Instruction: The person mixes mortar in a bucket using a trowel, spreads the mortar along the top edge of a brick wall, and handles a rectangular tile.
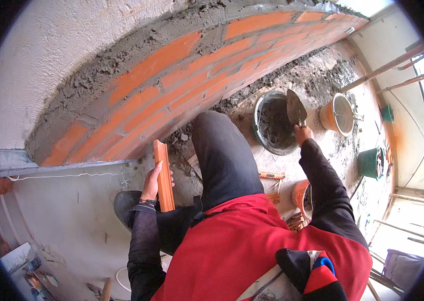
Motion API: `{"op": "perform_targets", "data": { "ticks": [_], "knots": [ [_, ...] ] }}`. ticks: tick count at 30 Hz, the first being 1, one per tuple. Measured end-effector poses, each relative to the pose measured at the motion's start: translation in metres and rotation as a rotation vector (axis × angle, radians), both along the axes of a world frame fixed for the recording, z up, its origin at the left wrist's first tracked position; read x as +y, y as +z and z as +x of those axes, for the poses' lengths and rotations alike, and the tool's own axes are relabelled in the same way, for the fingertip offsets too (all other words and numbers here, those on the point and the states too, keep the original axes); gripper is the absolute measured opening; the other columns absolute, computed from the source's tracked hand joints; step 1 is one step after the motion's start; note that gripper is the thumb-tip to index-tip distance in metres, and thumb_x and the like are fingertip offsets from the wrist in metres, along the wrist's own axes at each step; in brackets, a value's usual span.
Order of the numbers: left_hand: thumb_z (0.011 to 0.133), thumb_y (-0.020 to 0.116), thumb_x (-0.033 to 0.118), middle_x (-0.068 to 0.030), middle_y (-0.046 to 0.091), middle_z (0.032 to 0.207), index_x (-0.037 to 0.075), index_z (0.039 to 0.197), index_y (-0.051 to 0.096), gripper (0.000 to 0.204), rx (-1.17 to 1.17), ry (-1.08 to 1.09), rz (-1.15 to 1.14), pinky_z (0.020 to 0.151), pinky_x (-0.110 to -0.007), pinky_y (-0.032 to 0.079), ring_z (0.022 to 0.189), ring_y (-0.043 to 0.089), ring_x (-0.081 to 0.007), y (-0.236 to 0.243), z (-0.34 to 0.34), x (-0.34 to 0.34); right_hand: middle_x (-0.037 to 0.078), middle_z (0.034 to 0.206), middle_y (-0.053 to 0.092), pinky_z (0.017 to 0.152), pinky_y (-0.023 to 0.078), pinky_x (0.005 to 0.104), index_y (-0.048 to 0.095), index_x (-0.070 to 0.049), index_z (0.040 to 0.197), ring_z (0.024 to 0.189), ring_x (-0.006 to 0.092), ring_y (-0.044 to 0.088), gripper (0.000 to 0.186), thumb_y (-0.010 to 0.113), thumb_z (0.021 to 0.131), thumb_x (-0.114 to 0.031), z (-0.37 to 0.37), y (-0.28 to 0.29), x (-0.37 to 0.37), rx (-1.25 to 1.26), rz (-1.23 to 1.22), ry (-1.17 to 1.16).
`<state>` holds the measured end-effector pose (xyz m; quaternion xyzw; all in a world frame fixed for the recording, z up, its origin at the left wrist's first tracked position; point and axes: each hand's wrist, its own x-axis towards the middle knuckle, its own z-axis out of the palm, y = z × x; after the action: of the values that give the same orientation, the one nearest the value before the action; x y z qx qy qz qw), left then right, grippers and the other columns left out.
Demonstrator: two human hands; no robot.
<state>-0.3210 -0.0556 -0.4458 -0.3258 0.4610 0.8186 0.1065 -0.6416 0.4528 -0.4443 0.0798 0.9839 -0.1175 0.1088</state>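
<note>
My left hand (153, 181) grips a long orange brick (163, 175), held out beside my bent knee and close to the low brick wall (172, 75). Grooves run along the brick's length. In my right hand (303, 134) is a trowel (296, 107), its grey blade over the right rim of a round tub (276, 145). Grey wet mortar (274, 120) lies inside that tub. Along the wall's top runs a band of rough grey mortar (136, 50), with mortar joints between the orange bricks below.
An orange bucket (337, 115) stands right of the tub, and a green bucket (371, 163) farther right. Near my right arm are another orange bucket (300, 195) and an orange spirit level (272, 175). A white string (66, 175) stretches from the wall's near end. Poles (387, 67) lean at the right.
</note>
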Motion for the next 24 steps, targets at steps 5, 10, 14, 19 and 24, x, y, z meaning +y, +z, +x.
{"op": "perform_targets", "data": {
  "ticks": [5, 10, 14, 19, 24],
  "knots": [
    [0.090, 0.056, 0.054, -0.0097, 0.060, 0.090, 0.000, 0.119, 0.054, 0.062, -0.015, -0.027, 0.000, 0.064, -0.034, 0.057, 0.073, 0.063, -0.0170, -0.001, -0.005, -0.003, 0.025, 0.090, 0.065, 0.081, 0.049, 0.0473, 0.063, -0.001, 0.096, 0.092, 0.0427, 0.062, 0.036, 0.057, 0.090, -0.036, 0.017, -0.023, -0.042, 0.098, -0.001, 0.090],
    [0.090, 0.055, 0.055, -0.0089, 0.060, 0.089, 0.001, 0.118, 0.055, 0.061, -0.014, -0.033, 0.018, 0.064, -0.034, 0.057, 0.073, 0.063, -0.0168, -0.005, -0.003, -0.005, 0.024, 0.085, 0.065, 0.073, 0.049, 0.0488, 0.061, -0.001, 0.091, 0.084, 0.0425, 0.063, 0.033, 0.060, 0.088, -0.034, 0.037, 0.012, -0.022, 0.008, 0.074, 0.325],
    [0.090, 0.055, 0.055, -0.0083, 0.061, 0.089, 0.001, 0.118, 0.054, 0.061, -0.004, -0.054, 0.049, 0.064, -0.034, 0.057, 0.073, 0.063, -0.0166, -0.016, -0.008, -0.005, 0.024, 0.085, 0.065, 0.074, 0.049, 0.0480, 0.063, -0.002, 0.090, 0.086, 0.0421, 0.064, 0.033, 0.060, 0.088, -0.035, 0.009, -0.016, 0.017, 0.075, 0.003, 0.156],
    [0.089, 0.056, 0.055, -0.0081, 0.060, 0.088, 0.001, 0.117, 0.054, 0.061, -0.052, -0.045, 0.015, 0.064, -0.034, 0.057, 0.073, 0.063, -0.0169, -0.010, -0.007, -0.004, 0.024, 0.085, 0.065, 0.074, 0.049, 0.0468, 0.064, -0.002, 0.091, 0.087, 0.0426, 0.063, 0.035, 0.062, 0.087, -0.037, 0.034, -0.013, -0.015, 0.017, -0.022, 0.233],
    [0.089, 0.056, 0.055, -0.0086, 0.061, 0.088, 0.000, 0.116, 0.054, 0.061, -0.011, -0.064, 0.045, 0.064, -0.034, 0.057, 0.073, 0.063, -0.0177, -0.009, -0.014, 0.004, 0.024, 0.083, 0.065, 0.073, 0.050, 0.0456, 0.064, -0.001, 0.090, 0.086, 0.0399, 0.065, 0.034, 0.063, 0.087, -0.035, 0.023, -0.019, 0.025, 0.072, -0.016, 0.138]
  ]
}}
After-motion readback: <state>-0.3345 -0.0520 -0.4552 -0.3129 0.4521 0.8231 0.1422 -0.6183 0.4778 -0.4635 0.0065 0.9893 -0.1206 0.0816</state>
